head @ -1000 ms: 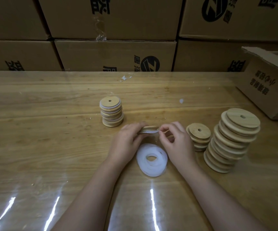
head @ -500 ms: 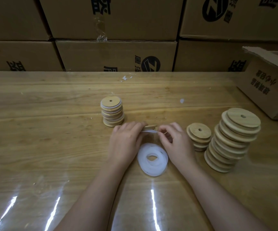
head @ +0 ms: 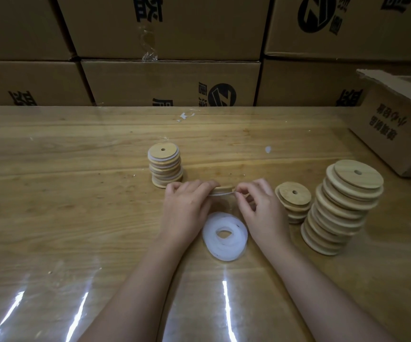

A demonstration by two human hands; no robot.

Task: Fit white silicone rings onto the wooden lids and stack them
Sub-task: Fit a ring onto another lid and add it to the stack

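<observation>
Where the two hands come together near the middle of the table (head: 51,193), a wooden lid (head: 225,188) is clamped between them, seen edge-on, so only a thin strip of its rim shows. The left hand (head: 187,208) curls its fingers over the lid's left side and hides that end. The right hand (head: 261,208) pinches a silicone ring (head: 220,193) at the lid's right side; the ring shows only as a fine white line under the wood, and I cannot tell whether it is fully seated.

Just nearer the front edge, between the wrists, lies a pile of white rings (head: 224,235), overlapping too much to count. Just behind the left hand stands a finished stack (head: 165,166), white edges showing between its lids; its base is partly hidden by the knuckles. Beside the right hand is a short stack (head: 294,201), and next to that, toward the right edge, a tall stack (head: 340,208) that leans.

At the far right corner an open carton (head: 392,124) is cut off by the frame. Cartons (head: 170,82) line the far edge, their print cropped or unreadable.
</observation>
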